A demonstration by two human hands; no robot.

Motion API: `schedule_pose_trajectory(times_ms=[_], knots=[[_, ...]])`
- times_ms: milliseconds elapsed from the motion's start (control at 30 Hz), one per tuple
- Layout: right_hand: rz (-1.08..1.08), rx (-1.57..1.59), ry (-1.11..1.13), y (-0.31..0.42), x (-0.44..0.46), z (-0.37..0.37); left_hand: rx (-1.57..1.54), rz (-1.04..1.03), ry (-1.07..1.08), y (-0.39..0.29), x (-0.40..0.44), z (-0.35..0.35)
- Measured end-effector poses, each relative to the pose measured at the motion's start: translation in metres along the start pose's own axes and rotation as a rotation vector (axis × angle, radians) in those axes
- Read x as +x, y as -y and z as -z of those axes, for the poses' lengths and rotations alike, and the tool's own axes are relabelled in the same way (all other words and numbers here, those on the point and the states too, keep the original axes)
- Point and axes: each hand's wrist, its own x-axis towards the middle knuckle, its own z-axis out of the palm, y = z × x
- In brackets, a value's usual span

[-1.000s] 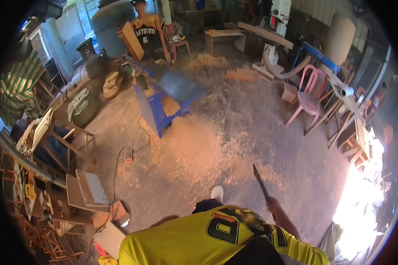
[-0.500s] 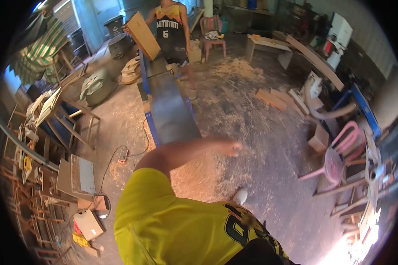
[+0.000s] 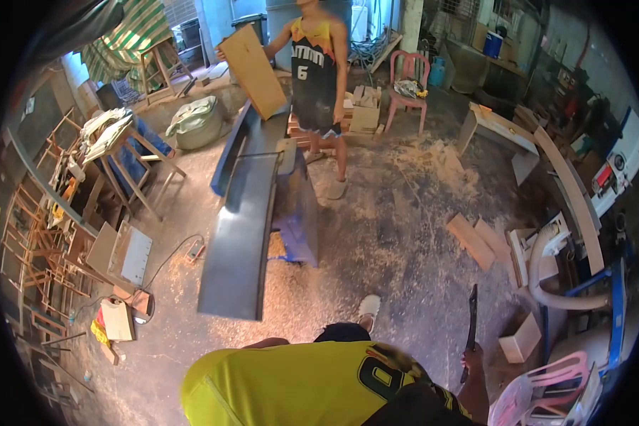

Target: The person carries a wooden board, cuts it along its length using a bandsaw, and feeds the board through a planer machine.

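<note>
Open floor (image 3: 419, 284) extends between the long metal table (image 3: 236, 241) and the flat boards (image 3: 472, 240). Rightward of the right hand (image 3: 473, 357), a box (image 3: 522, 339) and pink chair (image 3: 515, 401) obstruct passage; a person (image 3: 316, 82) stands beside the table's far end.

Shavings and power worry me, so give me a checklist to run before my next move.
1. Right hand gripping the long dark bar: ok.
2. Left hand in sight: not ok.
3. Co-worker's hand on the wooden board: ok.
4. Floor swept of shavings: not ok.
5. Jointer switched off: cannot tell.
6. Extension outlet off the floor: not ok.
</note>
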Motion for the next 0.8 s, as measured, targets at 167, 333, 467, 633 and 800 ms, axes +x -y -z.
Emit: schedule_pose_trajectory(times_ms=[167,333,467,633,800], knots=[[0.022,-0.079,-0.028,0.083,0.094,-0.026,0.182,-0.444,-0.22,-0.162,0.186,0.169],[0.292,-0.425,0.217,0.181,0.151,-0.024,0.275,-1.037,-0.645,-0.378,0.257,0.423],[0.187,-0.332,0.2,0.236,0.295,-0.036,-0.184,-0.71,-0.537,-0.502,0.136,0.527],[0.534,-0.355,0.594,0.429,0.399,-0.121,-0.457,-0.627,-0.447,-0.526,0.167,0.518],[1.177,-0.441,0.996,0.619,0.383,-0.26,-1.097,-0.585,-0.631,-0.575,0.136,0.549]])
